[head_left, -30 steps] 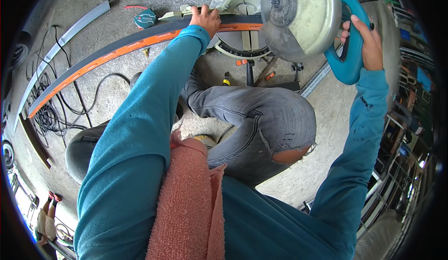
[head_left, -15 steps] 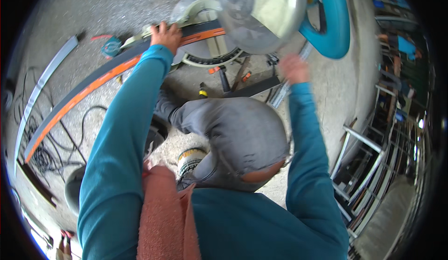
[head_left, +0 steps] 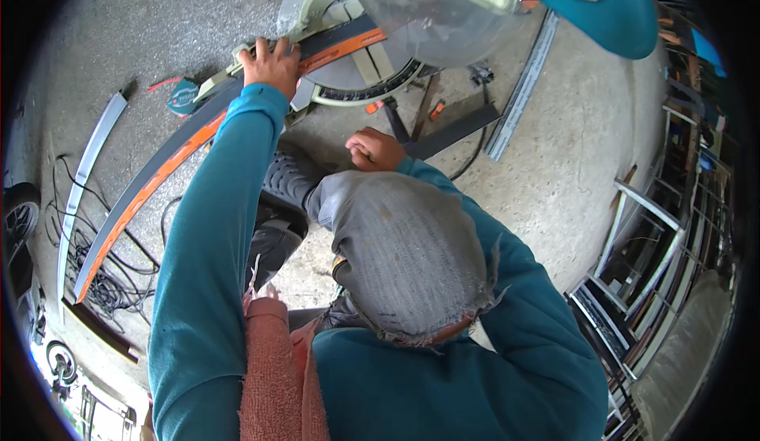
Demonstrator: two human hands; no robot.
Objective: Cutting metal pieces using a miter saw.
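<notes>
My left hand (head_left: 271, 67) lies over a long dark metal profile (head_left: 170, 150) with an orange strip along its side, its fingers hooked over the far edge. The profile crosses the round table of a mitre saw (head_left: 332, 85) and runs out to the lower left. The saw's clear blade guard (head_left: 439, 25) hangs over the profile's right end, and its teal handle (head_left: 625, 13) is at the upper right. Just beyond my knee, my right hand (head_left: 375, 149) is closed with the fingers curled in. What it holds, if anything, is hidden.
A small teal case (head_left: 183, 96) lies left of the saw. Tangled black cable (head_left: 111, 287) and a pale metal strip (head_left: 85, 184) lie on the left floor. Right of the saw are a dark flat bar (head_left: 455, 131) and a grey metal strip (head_left: 524, 85). Metal frames (head_left: 653, 243) stand farther right.
My right hand has come from below the saw handle leftward to just beyond my knee and closed. The small yellow-and-black item there is no longer visible. My left hand stays on the profile.
</notes>
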